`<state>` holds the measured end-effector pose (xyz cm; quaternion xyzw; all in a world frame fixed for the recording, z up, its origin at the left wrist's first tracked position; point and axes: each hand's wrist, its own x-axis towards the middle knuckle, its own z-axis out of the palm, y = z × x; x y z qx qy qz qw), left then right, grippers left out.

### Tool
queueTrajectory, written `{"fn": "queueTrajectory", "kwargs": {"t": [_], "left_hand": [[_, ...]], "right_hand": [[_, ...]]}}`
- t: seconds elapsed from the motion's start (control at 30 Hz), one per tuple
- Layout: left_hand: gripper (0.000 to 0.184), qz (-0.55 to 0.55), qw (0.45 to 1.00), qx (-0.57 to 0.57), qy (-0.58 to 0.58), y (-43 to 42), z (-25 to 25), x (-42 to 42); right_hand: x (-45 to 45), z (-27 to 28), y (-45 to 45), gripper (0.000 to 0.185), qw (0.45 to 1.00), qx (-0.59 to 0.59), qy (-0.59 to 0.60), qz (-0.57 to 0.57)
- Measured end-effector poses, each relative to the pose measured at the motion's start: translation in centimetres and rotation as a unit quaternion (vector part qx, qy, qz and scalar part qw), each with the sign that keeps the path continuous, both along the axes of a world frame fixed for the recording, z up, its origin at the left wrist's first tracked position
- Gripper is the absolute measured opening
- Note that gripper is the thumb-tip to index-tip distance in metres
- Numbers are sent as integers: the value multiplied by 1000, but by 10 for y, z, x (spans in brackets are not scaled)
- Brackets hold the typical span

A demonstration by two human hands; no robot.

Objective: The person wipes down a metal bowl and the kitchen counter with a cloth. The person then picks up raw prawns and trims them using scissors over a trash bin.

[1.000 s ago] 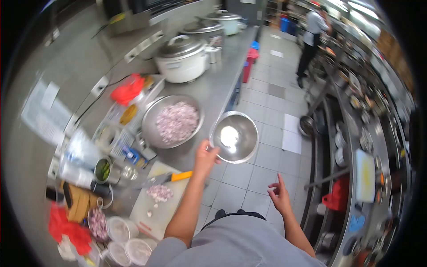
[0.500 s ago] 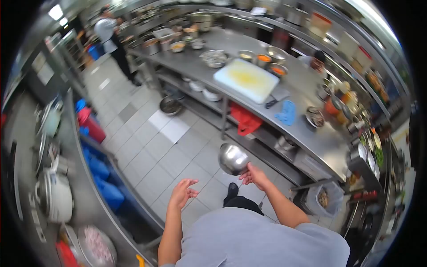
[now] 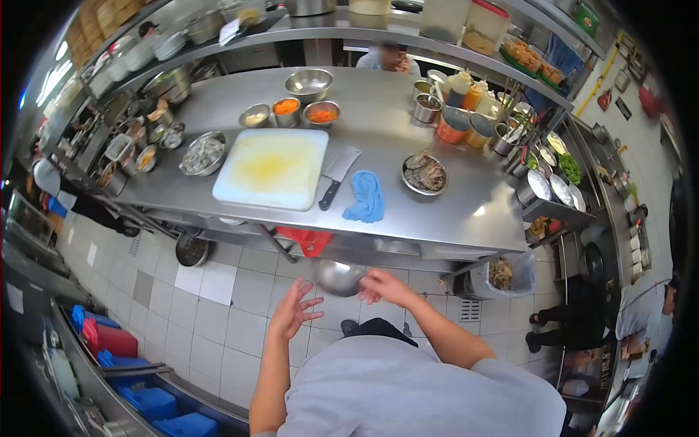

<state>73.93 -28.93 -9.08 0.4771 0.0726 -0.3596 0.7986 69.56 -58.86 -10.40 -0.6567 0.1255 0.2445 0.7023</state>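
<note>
A round metal bowl [image 3: 339,278] is held by its rim in my right hand [image 3: 386,286], in front of me over the floor and short of the steel table [image 3: 429,222]. Its inside looks bare, though it is partly blurred. To the left of the bowl, my left hand [image 3: 294,312] is raised in the air with fingers spread, holding nothing. On the table ahead lie a white cutting board [image 3: 240,186] with a yellow stain, a cleaver [image 3: 340,169] with a black handle, and a crumpled blue cloth [image 3: 366,197].
Bowls of shrimp-like pieces [image 3: 204,154] and shredded carrot [image 3: 322,112] stand around the board. A bowl of dark scraps [image 3: 424,173] sits farther right. A lined waste bin [image 3: 520,275] stands below the table's right end. People work at right [image 3: 641,309] and far left [image 3: 54,182].
My view has swung right to face the steel table. The bowl has come with my right hand nearer the table's front edge. My left hand remains spread.
</note>
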Motion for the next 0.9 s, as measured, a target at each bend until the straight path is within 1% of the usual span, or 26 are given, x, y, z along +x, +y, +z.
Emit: {"fn": "queueTrajectory", "kwargs": {"t": [0.03,0.07,0.1,0.13,0.17,0.2,0.27,0.3,0.33,0.37,0.4,0.43,0.47,0.5,0.53,0.6,0.63,0.67,0.73,0.8,0.83,0.87,0.9], "left_hand": [[65,8,1000,-21,12,-10,9,15],[65,1,1000,-20,14,-14,9,30],[69,-15,1000,-11,15,-15,8,45],[73,-30,999,-2,16,-14,7,60],[63,-36,998,45,2,-14,6,74],[63,-39,998,45,6,-12,-2,90],[58,21,998,42,32,-4,-22,120],[64,47,997,47,39,-5,-21,136],[64,47,997,47,42,-7,-18,150],[65,68,996,51,-14,-10,-15,163],[66,87,992,55,-72,-12,-12,176],[66,86,992,55,-74,-16,-7,190],[68,88,990,74,-82,-22,-2,204],[70,90,988,90,-91,-29,3,218],[70,90,988,87,-93,-34,-4,233],[70,70,980,81,-165,-46,-19,265],[69,36,976,139,-164,-53,4,273],[69,16,977,133,-167,-58,-2,286],[68,51,973,87,-205,-78,-23,312],[66,14,977,89,-191,-104,13,311],[69,-26,977,92,-192,-118,23,312],[72,-62,974,95,-195,-133,27,313],[72,-96,971,80,-203,-150,20,311]], "right_hand": [[8,15,8,42,989,-98,-80,71],[17,22,14,31,958,-194,-157,141],[30,21,17,31,960,-193,-152,136],[43,19,19,30,920,-262,-236,170],[57,19,17,35,867,-327,-316,202],[73,25,13,35,869,-327,-312,201],[117,45,0,56,892,-262,-310,199],[144,44,-11,66,902,-272,-301,147],[170,41,-25,77,909,-283,-291,95],[194,46,-36,77,872,-379,-305,51],[210,48,-43,78,823,-471,-317,5],[221,33,-50,78,823,-471,-318,3],[237,6,-61,79,788,-535,-304,30],[253,-9,-68,81,746,-597,-288,57],[256,-15,-65,81,744,-600,-290,56],[239,-38,-45,72,726,-650,-220,46],[235,-46,-36,63,728,-644,-234,23],[229,-55,-28,54,729,-640,-241,-4],[202,-73,-19,34,735,-624,-264,-10],[165,-60,-20,25,798,-527,-292,-28],[148,-58,-19,23,862,-435,-235,-108],[131,-53,-21,21,906,-331,-186,-189],[109,-41,-23,21,894,-345,-179,-222]]}}
